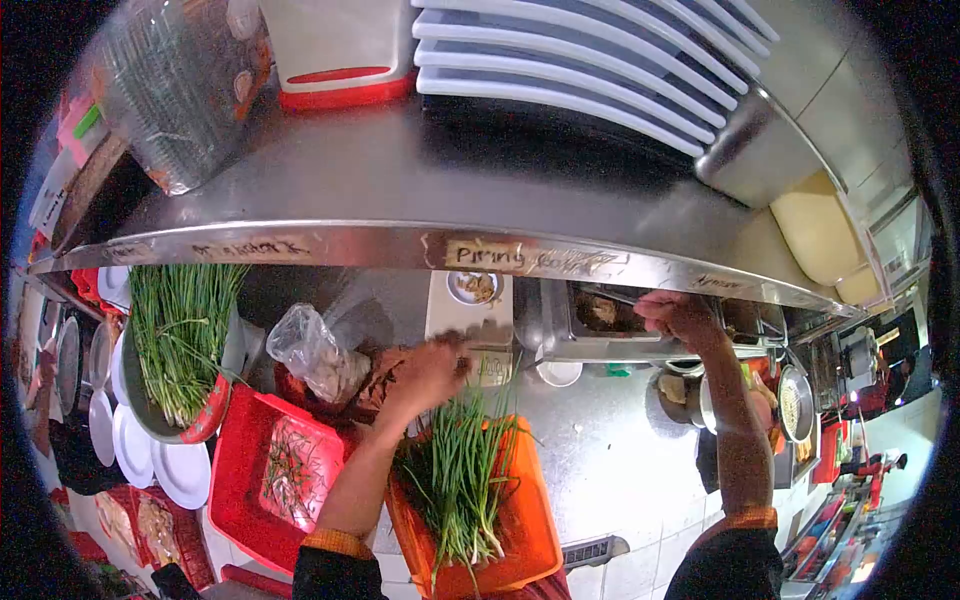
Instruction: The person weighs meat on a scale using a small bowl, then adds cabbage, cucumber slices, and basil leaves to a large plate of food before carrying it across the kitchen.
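Note:
My left hand (432, 374) is held out over the counter, close in front of a pale kitchen scale (444, 308); its fingers are blurred. On the scale stands a small white bowl (472, 287) with light brown pieces in it. Below that hand, a bunch of green onions (462, 475) lies in an orange tray (535, 545). My right hand (680, 312) reaches under the shelf edge, its fingers closed at the rim of a metal food container (560, 320) with dark brown contents. What those fingers grip, I cannot tell.
A steel shelf (330, 180) crosses above both hands, carrying stacked white trays (570, 85). At left are a red basin (240, 480) with cut greens, a tub of green onions (185, 340), a plastic bag (315, 350) and white plates (182, 468). A strainer (795, 405) stands at right.

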A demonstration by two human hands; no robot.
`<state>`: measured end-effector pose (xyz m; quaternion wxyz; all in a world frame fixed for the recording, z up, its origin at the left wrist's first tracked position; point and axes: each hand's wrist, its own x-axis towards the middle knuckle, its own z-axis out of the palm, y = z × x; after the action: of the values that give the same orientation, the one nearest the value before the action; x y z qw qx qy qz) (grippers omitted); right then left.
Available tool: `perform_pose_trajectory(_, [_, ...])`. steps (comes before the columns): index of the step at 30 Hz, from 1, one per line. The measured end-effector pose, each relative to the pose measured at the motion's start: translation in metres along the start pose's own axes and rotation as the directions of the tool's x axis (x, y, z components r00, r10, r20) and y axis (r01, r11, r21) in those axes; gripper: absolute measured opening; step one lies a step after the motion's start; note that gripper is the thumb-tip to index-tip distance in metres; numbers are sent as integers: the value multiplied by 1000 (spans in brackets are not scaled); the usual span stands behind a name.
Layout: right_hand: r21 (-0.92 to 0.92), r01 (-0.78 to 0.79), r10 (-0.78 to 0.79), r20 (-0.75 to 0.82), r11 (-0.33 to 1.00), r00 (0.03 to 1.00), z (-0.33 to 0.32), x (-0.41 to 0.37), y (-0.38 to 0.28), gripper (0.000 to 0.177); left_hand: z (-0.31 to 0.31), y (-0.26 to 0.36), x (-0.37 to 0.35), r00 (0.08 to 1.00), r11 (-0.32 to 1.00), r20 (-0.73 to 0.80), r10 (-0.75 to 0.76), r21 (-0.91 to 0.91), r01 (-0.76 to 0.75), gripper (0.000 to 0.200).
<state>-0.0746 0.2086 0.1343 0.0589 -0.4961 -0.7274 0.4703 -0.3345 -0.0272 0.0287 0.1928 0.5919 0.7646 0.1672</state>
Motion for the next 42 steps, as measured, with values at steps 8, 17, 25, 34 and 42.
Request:
perform_pose_trajectory(8, [211, 148, -142, -45, 966, 989, -29, -22, 29, 19, 22, -59, 92, 932, 980, -362, 33, -169, -100, 66])
perform_pose_trajectory(17, [-623, 445, -532, 55, 643, 845, 25, -22, -55, 13, 34, -66, 120, 965, 988, -233, 118, -72, -138, 102])
perform_pose_trajectory(25, [-609, 465, -562, 38, 643, 826, 141, 40, -59, 26, 61, -104, 126, 987, 979, -117, 113, -159, -131, 93])
perform_pose_trajectory(34, [-653, 387, -558, -66, 651, 827, 88, 5, -44, 32, 51, -82, 142, 957, 957, -26, 290, -22, -291, 77])
perform_pose_trajectory(42, [-970, 119, -826, 242, -211, 509, -21, -21, 8, 25, 56, -51, 122, 897, 731, 56, 439, 558, -392, 76])
